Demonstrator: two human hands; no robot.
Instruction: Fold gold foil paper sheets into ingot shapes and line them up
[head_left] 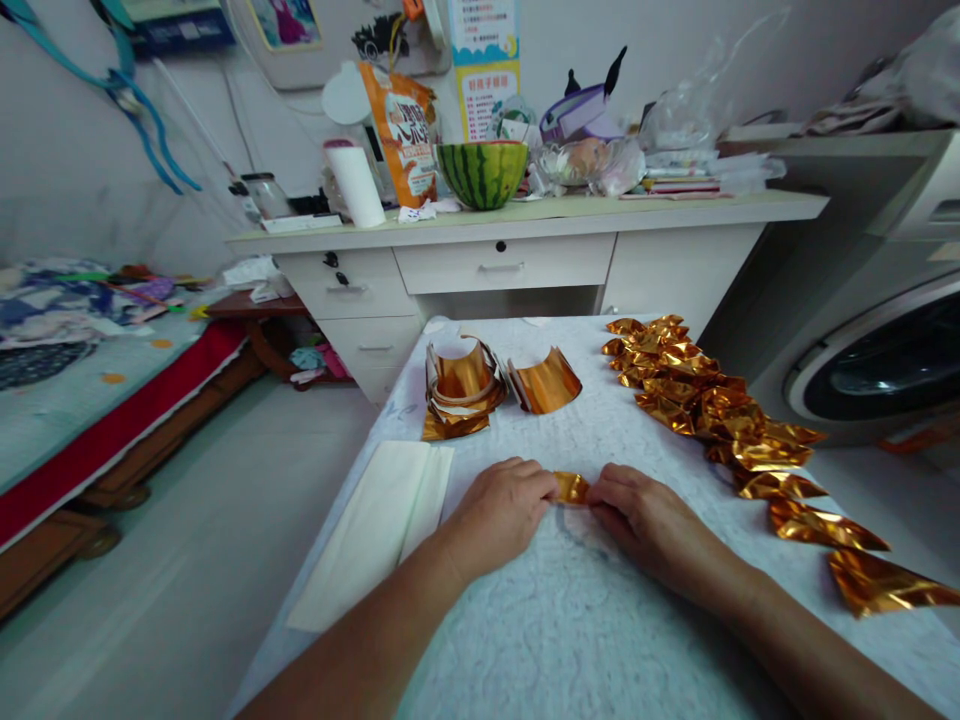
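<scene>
Between my two hands is a small piece of shiny gold foil paper [571, 488], held just over the cloth-covered table [555, 620]. My left hand [504, 508] pinches its left end, and my right hand [637, 515] pinches the right end. Beyond them lies a curled stack of gold foil sheets [461, 385], beside a smaller curved stack of the same sheets [546, 382]. Several folded gold foil pieces [720, 410] run in a row down the table's right side. Pale flat paper [367, 530] rests left of my left forearm.
Behind the table stands a white desk [502, 265] bearing half a watermelon [482, 172], an orange pouch [405, 135] and a white paper roll [355, 182]. A washing machine [862, 270] is at the right. A bed [112, 370] is at the left.
</scene>
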